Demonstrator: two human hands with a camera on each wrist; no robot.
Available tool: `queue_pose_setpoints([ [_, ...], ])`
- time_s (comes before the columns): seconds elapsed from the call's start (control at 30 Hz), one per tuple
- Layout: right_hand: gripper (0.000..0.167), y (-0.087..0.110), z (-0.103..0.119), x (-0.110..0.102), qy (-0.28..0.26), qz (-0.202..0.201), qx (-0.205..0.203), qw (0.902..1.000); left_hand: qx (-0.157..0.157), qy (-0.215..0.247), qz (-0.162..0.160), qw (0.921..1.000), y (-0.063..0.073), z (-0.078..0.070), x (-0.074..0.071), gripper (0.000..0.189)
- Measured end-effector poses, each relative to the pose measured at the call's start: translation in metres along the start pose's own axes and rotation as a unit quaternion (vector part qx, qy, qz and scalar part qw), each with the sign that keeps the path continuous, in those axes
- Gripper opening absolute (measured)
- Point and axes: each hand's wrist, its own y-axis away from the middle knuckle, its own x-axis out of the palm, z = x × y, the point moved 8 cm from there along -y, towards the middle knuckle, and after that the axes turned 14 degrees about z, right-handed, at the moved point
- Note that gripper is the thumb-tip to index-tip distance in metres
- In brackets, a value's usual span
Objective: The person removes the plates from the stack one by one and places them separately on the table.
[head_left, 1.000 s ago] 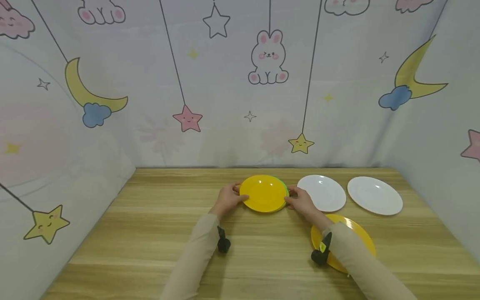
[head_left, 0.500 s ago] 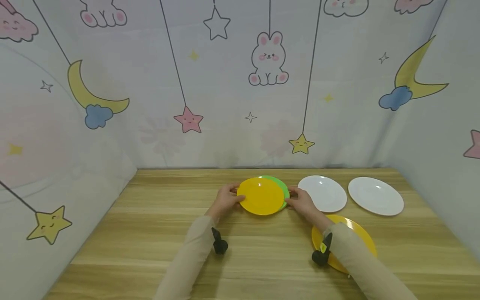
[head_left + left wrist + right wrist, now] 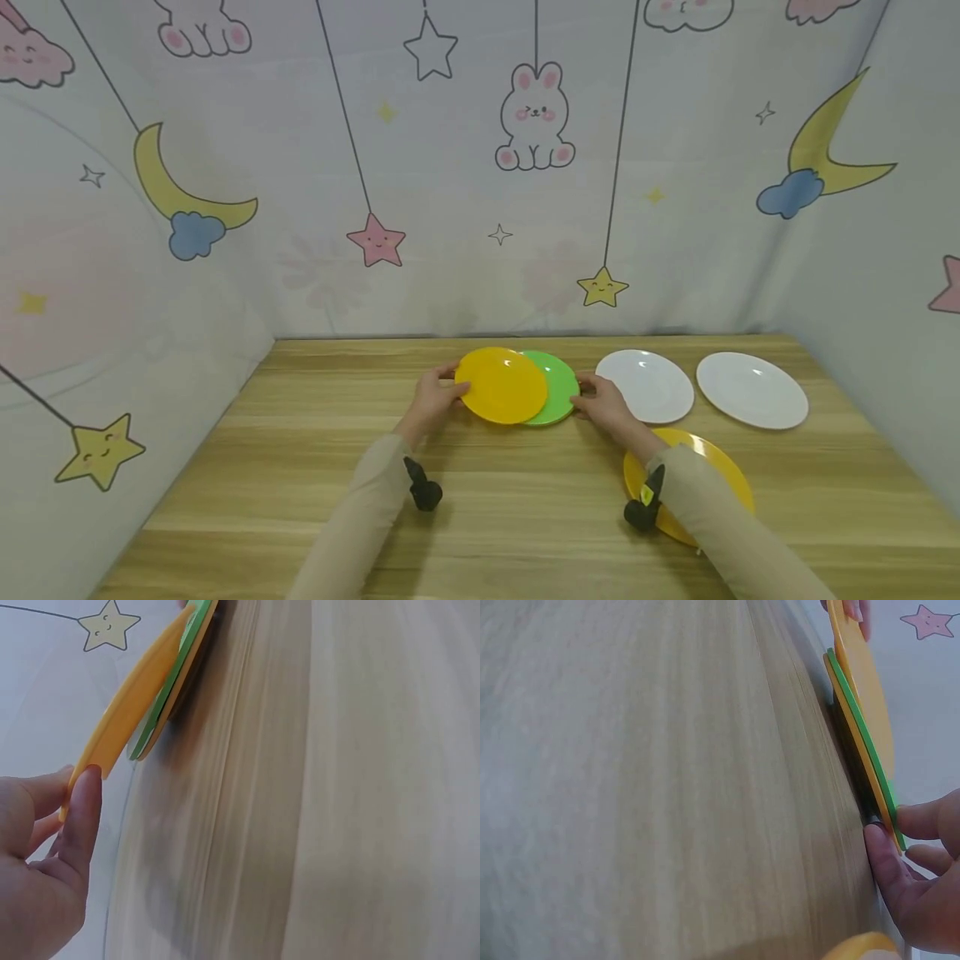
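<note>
My left hand (image 3: 433,402) pinches the left rim of a yellow plate (image 3: 498,385), thumb on top. This plate is tilted and overlaps a green plate (image 3: 561,392) to its right. In the right wrist view, another orange-yellow plate (image 3: 857,742) lies directly beneath the green one, its edge just showing. My right hand (image 3: 603,407) pinches the right rim of the green plate and the plate under it. The left wrist view shows the top yellow plate (image 3: 124,712) lifted away from the stack at the left hand's end, while its far end meets the green plate.
Two white plates, the nearer one (image 3: 648,387) and the farther one (image 3: 752,390), lie at the back right. A larger yellow plate (image 3: 723,483) lies partly under the right forearm. The wooden table (image 3: 300,467) ends at a cartoon-printed backdrop (image 3: 450,292).
My left hand has slid the top yellow plate leftward, uncovering much more of the green plate. The right hand has stayed in place at the green plate's rim.
</note>
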Motion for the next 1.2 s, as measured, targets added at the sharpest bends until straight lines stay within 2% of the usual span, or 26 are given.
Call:
queue_pose_setpoints([
  [0.17,0.049,0.000,0.000,0.000,-0.001,0.000,-0.006,1.0000,0.004,0.018,-0.031,0.9993,0.007,-0.002,-0.013,0.049],
  [0.33,0.048,0.000,0.002,0.001,-0.001,0.004,-0.007,1.0000,0.004,0.014,-0.049,0.9987,0.010,-0.001,-0.027,0.050],
  [0.73,0.048,0.001,0.001,0.001,0.001,0.002,-0.001,1.0000,-0.018,-0.003,-0.052,0.9985,0.021,0.007,-0.055,0.052],
  [0.93,0.048,0.001,0.002,0.000,0.000,0.004,-0.001,1.0000,-0.003,-0.005,-0.061,0.9981,0.028,0.010,-0.066,0.051],
  [1.2,0.048,0.002,0.001,0.002,-0.001,0.007,0.005,1.0000,0.000,0.002,-0.076,0.9971,0.034,0.015,-0.078,0.050],
])
